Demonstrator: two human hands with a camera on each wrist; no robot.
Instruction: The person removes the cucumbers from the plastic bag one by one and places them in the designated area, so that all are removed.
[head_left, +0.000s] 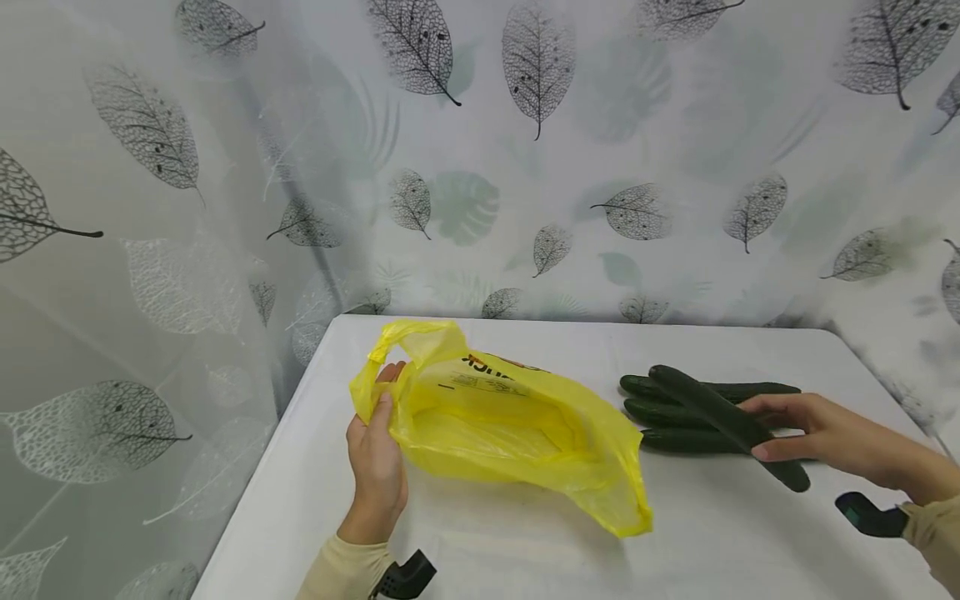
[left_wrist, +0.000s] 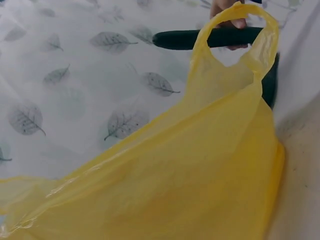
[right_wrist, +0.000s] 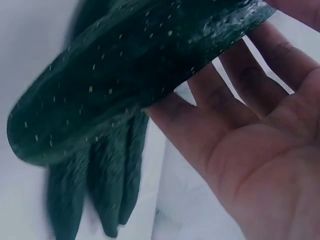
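Observation:
My left hand (head_left: 377,468) holds a yellow plastic bag (head_left: 495,450) by its left handle side, thumb in front and some fingertips showing above. The bag's mouth gapes towards me, with dark print on its far side. In the left wrist view the bag (left_wrist: 165,165) covers the hand itself. On the right, my right hand (head_left: 843,435) grips a dark green cucumber (head_left: 712,408) between thumb and fingers, tilted above several other cucumbers (head_left: 675,441) on the table. Up close in the right wrist view, the held cucumber (right_wrist: 100,95) shows pale specks, and fingers lie along its side.
A white-covered table (head_left: 525,550) carries everything. Behind it and at the sides hangs a pale curtain (head_left: 480,150) with leaf prints. A dark wrist device (head_left: 407,575) sits by the left sleeve, another (head_left: 870,514) by the right.

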